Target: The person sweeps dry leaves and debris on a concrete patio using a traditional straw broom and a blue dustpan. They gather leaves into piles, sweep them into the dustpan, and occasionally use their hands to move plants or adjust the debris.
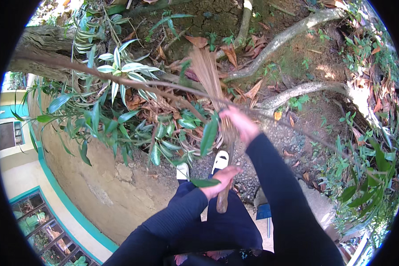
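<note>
A broom of thin stiff bristles (207, 78) with a wooden handle (222, 201) lies lengthwise before me, its bristle tips among dry brown leaves (230, 55). My left hand (221, 181) is closed around the handle near its lower end. Higher up, my right hand (240, 122) is at the place where the bristles are bound; it is slightly blurred, and the fingers look closed on the broom. A thin woody branch (119, 79) passes in front of the broom, close to the camera. Green leaves hang near my left hand.
Thick roots (272, 51) cross the soil slope. Striped-leaf plants (129, 69) and leafy stems grow at the left, beside a concrete surface (96, 186) and a building with teal trim (69, 212). A blue dustpan (263, 211) is at lower right. Shrubs (362, 193) stand far right.
</note>
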`<action>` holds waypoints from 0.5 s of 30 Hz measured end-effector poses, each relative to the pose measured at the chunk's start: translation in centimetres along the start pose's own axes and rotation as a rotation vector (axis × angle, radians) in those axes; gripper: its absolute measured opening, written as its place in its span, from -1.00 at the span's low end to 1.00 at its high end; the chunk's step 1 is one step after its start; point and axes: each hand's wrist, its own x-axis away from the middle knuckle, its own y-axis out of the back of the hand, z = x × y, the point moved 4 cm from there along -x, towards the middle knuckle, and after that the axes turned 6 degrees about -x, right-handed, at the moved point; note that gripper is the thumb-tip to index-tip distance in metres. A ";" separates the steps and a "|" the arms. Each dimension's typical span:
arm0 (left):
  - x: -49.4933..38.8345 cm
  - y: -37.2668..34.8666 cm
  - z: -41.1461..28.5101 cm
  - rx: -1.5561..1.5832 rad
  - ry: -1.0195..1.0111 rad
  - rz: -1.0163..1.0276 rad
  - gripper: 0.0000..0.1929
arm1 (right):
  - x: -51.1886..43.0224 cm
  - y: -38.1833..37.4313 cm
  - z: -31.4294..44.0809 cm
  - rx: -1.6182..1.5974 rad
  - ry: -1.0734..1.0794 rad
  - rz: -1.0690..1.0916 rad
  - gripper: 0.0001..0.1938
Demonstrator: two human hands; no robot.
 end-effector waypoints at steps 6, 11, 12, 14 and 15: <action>-0.9 0.9 1.8 0.060 -0.018 -0.013 -0.71 | -0.1 -1.8 -0.7 -0.158 0.022 0.053 -0.21; -3.1 3.0 -0.6 0.271 -0.166 -0.057 -0.77 | 0.2 -2.6 -3.1 -0.412 0.175 -0.080 -0.12; -2.2 2.9 -2.3 0.393 -0.173 -0.133 -0.76 | 2.1 -4.1 -4.4 -0.394 0.181 -0.106 -0.15; -1.9 4.1 -4.7 0.599 -0.234 -0.238 -0.67 | 5.2 -5.9 -2.1 -0.430 0.056 -0.015 -0.16; -3.6 5.5 -5.0 0.659 -0.312 -0.225 -0.58 | 3.6 -5.5 -1.1 -0.516 0.011 0.090 -0.14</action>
